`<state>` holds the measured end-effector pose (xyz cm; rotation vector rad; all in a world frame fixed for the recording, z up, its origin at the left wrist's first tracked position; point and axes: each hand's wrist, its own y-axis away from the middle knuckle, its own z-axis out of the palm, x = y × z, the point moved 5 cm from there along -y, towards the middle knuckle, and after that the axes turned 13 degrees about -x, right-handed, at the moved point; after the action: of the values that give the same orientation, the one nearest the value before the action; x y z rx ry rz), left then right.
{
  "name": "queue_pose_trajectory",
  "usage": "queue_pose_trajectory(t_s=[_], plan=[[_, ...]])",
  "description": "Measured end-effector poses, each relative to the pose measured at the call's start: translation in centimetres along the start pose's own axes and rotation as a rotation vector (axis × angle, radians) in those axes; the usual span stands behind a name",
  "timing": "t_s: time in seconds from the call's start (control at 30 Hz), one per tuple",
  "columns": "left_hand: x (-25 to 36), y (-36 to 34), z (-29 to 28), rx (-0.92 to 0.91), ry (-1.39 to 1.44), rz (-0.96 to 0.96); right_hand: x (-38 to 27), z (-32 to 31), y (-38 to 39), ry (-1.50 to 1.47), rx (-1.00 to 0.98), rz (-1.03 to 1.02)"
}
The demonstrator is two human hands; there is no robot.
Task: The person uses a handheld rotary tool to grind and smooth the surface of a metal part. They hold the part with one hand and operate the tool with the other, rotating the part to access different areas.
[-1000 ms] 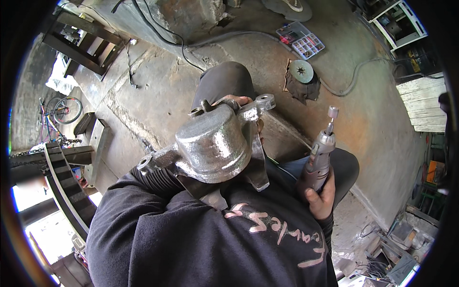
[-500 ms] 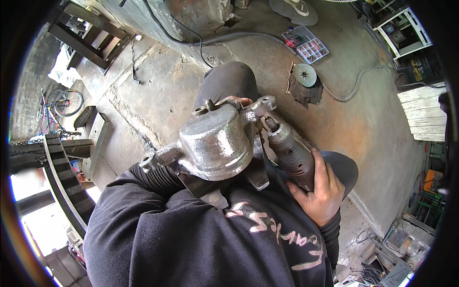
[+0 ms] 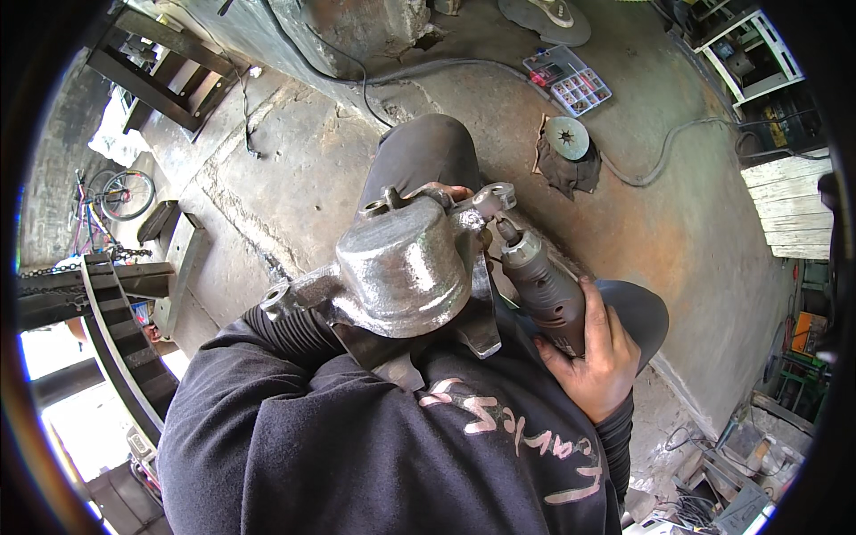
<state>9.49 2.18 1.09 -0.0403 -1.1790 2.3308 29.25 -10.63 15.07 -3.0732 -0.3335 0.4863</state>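
A bare-metal brake caliper (image 3: pixel 401 259) rests against my body, its rounded housing up and a bolt-eye arm out to each side. My left hand (image 3: pixel 458 191) reaches around its far side and grips it. Only a few fingertips show there; the caliper hides the rest. In my right hand (image 3: pixel 599 361) is a dark rotary tool (image 3: pixel 546 290), with my fingers wrapped round its body. Its tip points up at the caliper's right-hand eye and meets or nearly meets it; I cannot tell which.
Beyond my knees, a compartment box (image 3: pixel 575 85) of small bits lies on the concrete floor near a round disc (image 3: pixel 568 138) on dark cloth. A hose (image 3: pixel 651 178) crosses the floor. A wooden frame (image 3: pixel 160 67) stands far left, with a bicycle (image 3: pixel 125 194) nearby.
The rotary tool's tip has shifted very slightly at the caliper's right-hand eye. Both hands keep their grip, and the view has tilted a touch.
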Motion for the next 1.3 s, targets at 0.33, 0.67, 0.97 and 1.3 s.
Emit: queue_pose_trajectory(t_s=[0.33, 0.67, 0.97, 1.3], plan=[[0.0, 1.2, -0.4, 0.379, 0.046, -0.171, 0.2, 0.3, 0.1, -0.038, 0.001, 0.001], [0.3, 2.3, -0.7, 0.262, -0.056, -0.117, 0.6, 0.6, 0.2, -0.058, -0.003, 0.018], [-2.0, 0.5, -4.4, 0.065, 0.416, -0.554, 1.5, 0.5, 0.8, -0.155, 0.200, 0.052], [0.8, 0.3, -0.1, 0.354, -0.010, -0.177, 0.3, 1.1, 0.3, -0.078, 0.043, 0.017]])
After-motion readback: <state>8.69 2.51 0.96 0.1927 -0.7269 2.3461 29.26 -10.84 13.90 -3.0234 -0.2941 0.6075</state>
